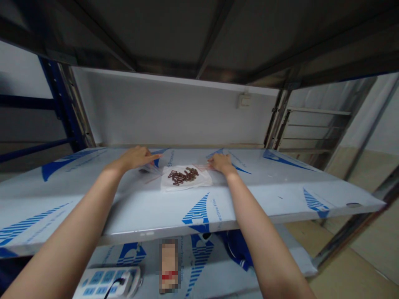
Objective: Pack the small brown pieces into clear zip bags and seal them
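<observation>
Clips (184,176): brown, heaped on a white sheet (203,180), mid-shelf (140,211), between the hands. Left hand (136,158): set at a raised clear bag (153,168). Right hand (220,162): fingers bent beside the sheet. Neither grip could be told. Judged best: sheet kept flat, heap unbrushed.

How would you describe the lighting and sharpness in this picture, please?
Head view: the upper shelf is dark beneath, the wall paler; the brown pieces look soft in detail; a pixelated patch covers part of the lower shelf.
</observation>
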`<state>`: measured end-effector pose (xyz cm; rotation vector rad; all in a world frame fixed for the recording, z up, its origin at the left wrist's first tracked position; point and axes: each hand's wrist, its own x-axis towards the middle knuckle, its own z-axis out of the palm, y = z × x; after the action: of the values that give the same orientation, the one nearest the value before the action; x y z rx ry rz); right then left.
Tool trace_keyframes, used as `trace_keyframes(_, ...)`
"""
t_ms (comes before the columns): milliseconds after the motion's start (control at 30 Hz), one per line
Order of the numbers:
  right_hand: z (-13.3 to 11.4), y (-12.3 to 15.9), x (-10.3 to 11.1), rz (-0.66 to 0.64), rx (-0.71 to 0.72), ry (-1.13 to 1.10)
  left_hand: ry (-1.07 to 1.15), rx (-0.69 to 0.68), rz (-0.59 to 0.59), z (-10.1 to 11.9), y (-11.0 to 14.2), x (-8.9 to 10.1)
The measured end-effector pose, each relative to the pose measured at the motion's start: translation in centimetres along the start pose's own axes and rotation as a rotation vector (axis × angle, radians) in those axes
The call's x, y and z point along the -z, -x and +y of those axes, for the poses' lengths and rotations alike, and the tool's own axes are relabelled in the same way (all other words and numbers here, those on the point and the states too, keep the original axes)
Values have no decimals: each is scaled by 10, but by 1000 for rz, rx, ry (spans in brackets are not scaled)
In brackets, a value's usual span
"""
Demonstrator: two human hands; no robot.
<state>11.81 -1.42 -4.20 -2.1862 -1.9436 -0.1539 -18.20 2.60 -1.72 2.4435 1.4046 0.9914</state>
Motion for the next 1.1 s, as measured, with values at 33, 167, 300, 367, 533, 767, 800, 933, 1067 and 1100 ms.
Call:
trace_keyframes(33, 0, 0, -1, 34, 3, 10, -75, 30, -98, -2, 0, 0)
trace_keyframes(167, 2, -1, -2, 144, 5, 36, -201, 54, -345, -4, -2, 0)
trace_keyframes(300, -3, -2, 4, 265, 13, -71, -144, -3, -221, 13, 0, -13)
trace_keyframes(367, -12, 0, 9, 342, 48, -196, 17, -146, -148, 28, 2, -25)
trace_keyframes(533, -40, 11, 18, 501, 260, -322, 257, -229, -79, 57, 5, -49)
trace_keyframes(767, -52, 16, 9, 478, 298, -293, 412, -187, -138, 43, -3, -54)
trace_keyframes(800, -53, 16, 8, 503, 308, -329, 432, -173, -120, 43, -3, -53)
trace_keyframes(933, -59, 16, 10, 386, 507, -603, 454, -118, 12, 49, 0, -49)
trace_keyframes(1067, -64, 12, 6, 168, 644, -820, 434, -139, 73, 55, 5, -47)
trace_keyframes(1100, -64, 10, 4, 165, 642, -856, 424, -143, 77, 57, 6, -47)
